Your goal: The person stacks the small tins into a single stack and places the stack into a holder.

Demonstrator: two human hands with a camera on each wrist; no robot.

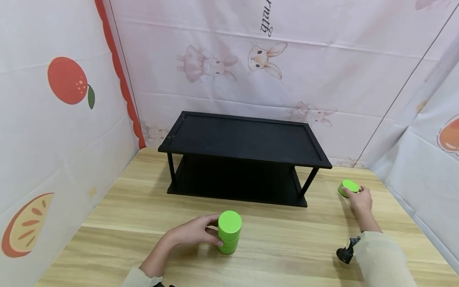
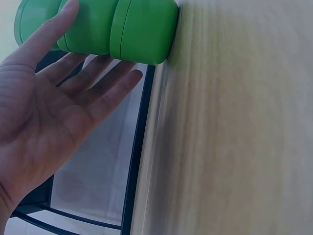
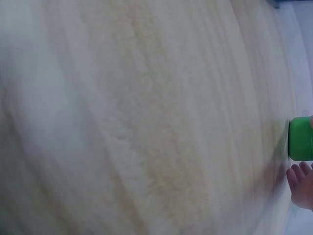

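Observation:
A stack of green round lidded containers (image 1: 229,233) stands upright on the wooden table, in front of the black rack. My left hand (image 1: 195,231) holds the stack from its left side. In the left wrist view my left thumb lies across the green containers (image 2: 90,29) and the other fingers reach behind them. At the far right of the table, my right hand (image 1: 361,199) grips a single low green container (image 1: 348,187) by its sides. Only part of that container (image 3: 301,139) shows at the right edge of the right wrist view, with some fingers beside it.
A black two-level rack (image 1: 244,137) stands at the back middle of the table (image 1: 279,247), between the two hands. Printed cloth walls (image 1: 222,48) enclose the back and both sides. A small black device (image 1: 346,253) sits by the right sleeve.

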